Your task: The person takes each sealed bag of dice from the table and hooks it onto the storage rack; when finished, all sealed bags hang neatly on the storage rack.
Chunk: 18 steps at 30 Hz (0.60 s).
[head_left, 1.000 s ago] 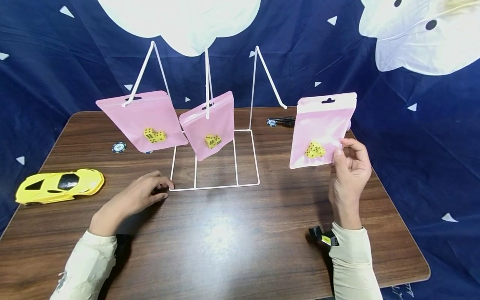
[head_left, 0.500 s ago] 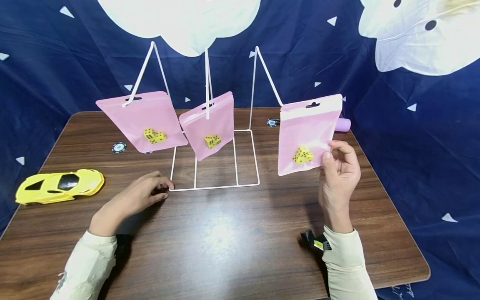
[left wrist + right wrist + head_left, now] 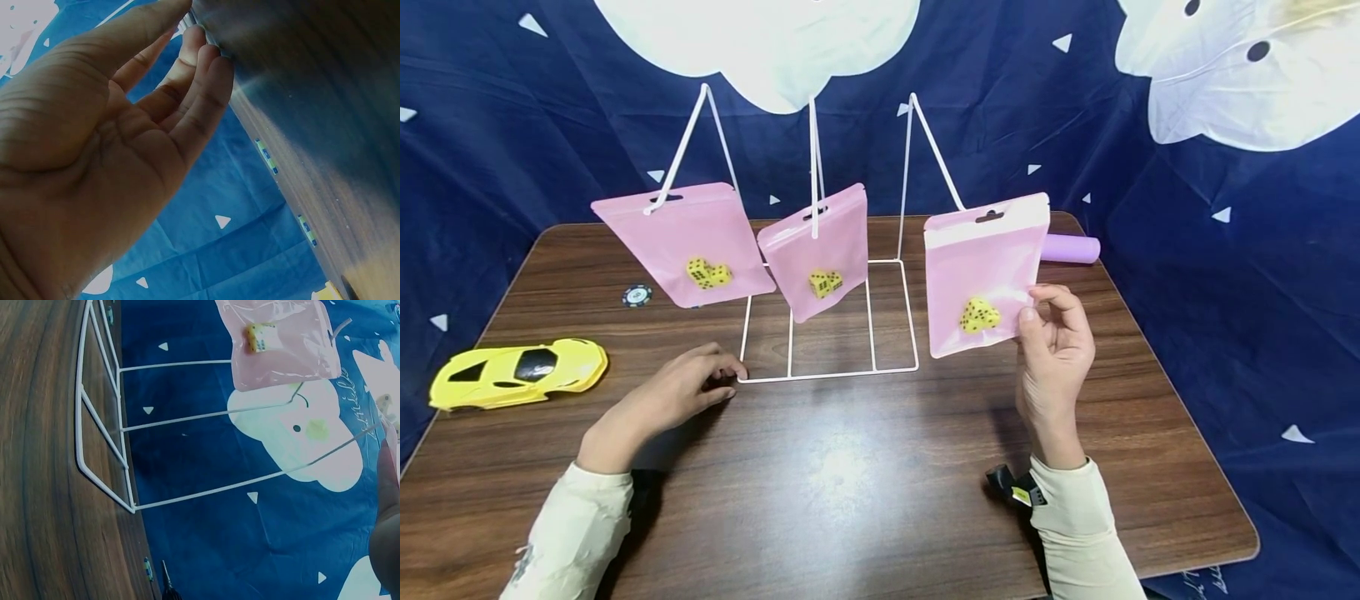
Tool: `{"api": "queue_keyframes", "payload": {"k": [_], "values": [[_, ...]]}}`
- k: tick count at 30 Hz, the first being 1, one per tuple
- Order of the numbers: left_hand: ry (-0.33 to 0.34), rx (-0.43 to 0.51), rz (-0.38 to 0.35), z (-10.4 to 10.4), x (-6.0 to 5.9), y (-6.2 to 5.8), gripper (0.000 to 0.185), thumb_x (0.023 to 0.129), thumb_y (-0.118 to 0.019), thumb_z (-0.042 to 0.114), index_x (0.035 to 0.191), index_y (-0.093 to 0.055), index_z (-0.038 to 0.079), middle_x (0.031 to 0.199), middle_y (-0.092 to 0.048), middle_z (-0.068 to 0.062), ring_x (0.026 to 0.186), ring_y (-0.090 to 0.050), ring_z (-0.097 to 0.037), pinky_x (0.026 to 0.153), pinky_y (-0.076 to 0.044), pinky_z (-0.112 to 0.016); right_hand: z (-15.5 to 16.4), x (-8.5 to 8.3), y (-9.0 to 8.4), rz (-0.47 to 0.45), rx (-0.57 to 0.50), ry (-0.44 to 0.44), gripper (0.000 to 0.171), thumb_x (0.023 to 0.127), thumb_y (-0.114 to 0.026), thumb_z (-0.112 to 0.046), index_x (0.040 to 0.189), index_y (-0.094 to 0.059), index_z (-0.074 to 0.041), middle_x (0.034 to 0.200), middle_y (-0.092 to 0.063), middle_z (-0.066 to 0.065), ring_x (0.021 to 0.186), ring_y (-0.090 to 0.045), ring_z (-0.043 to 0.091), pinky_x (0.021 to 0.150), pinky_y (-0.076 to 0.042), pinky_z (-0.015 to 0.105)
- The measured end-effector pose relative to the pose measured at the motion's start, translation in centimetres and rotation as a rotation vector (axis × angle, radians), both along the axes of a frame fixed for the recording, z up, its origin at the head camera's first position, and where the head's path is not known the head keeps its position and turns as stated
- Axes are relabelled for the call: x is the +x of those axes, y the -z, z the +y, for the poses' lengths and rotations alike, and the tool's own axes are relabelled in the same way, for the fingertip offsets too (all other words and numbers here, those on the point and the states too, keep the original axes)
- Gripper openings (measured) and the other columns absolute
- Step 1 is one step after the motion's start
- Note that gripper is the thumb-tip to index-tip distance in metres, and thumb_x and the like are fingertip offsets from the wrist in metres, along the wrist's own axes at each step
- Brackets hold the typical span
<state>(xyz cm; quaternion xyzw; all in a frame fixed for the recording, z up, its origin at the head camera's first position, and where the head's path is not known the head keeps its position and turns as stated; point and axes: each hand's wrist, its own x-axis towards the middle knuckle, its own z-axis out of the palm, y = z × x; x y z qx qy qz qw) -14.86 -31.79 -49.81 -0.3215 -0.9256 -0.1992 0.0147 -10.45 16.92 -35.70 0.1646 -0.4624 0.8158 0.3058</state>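
Observation:
My right hand pinches a pink zip bag by its lower right edge, between thumb and fingers. Yellow dice show through its front. The bag's top edge meets the rack's right arm, whose tip is hidden behind it; whether it enters the hanging hole cannot be told. Two similar bags hang from the white wire rack: a left bag and a middle bag, both with dice. At the base's front left corner, my left hand rests with relaxed fingers, index fingertip touching the wire.
A yellow toy car stands at the table's left. One poker chip lies behind it. At the back right is a purple cylinder. A dark blue patterned cloth hangs around the wooden table.
My right hand has carried its bag leftward and slightly down, until the bag's top covers the right arm's tip. The purple cylinder has come into view. My left hand has stayed put.

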Motion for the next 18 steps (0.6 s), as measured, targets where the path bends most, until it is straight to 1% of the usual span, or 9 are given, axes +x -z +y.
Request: {"api": "queue_keyframes", "payload": {"k": [6,12,15,18], "values": [[-0.015,-0.016,-0.009,0.03,0.05,-0.05,0.032,0.090,-0.089,0.012,0.113,-0.074,0.028,0.099,-0.057,0.014,0.088,-0.058,-0.004,0.076,-0.054,-0.035,-0.35,0.09,0.08,-0.016,0.061,0.018,0.027,0.096,-0.055,0.019,0.116,-0.070,0.008,0.113,-0.058,0.016,0.078,-0.071,0.010,0.076,-0.062,0.025],[-0.027,-0.021,-0.011,0.01,0.04,0.07,0.033,0.089,-0.089,0.010,0.113,-0.074,0.028,0.098,-0.056,0.015,0.088,-0.058,-0.002,0.077,-0.055,-0.034,-0.64,0.04,0.12,-0.033,0.079,0.002,0.028,0.098,-0.054,0.019,0.118,-0.070,0.007,0.114,-0.057,0.015,0.082,-0.072,0.011,0.078,-0.062,0.025],[-0.026,-0.020,-0.008,-0.06,-0.06,0.26,0.034,0.088,-0.090,0.010,0.112,-0.074,0.027,0.098,-0.057,0.014,0.088,-0.058,-0.003,0.077,-0.055,-0.035,-0.75,0.03,0.14,-0.036,0.081,-0.003,0.028,0.098,-0.054,0.019,0.118,-0.070,0.006,0.113,-0.057,0.014,0.081,-0.072,0.010,0.078,-0.062,0.025],[-0.022,-0.016,-0.004,-0.02,0.03,0.20,0.035,0.087,-0.091,0.010,0.112,-0.073,0.027,0.099,-0.058,0.014,0.089,-0.059,-0.005,0.077,-0.055,-0.037,-0.87,0.05,0.17,-0.039,0.079,-0.005,0.028,0.098,-0.055,0.018,0.118,-0.069,0.006,0.113,-0.057,0.013,0.078,-0.070,0.009,0.076,-0.062,0.024]]}}
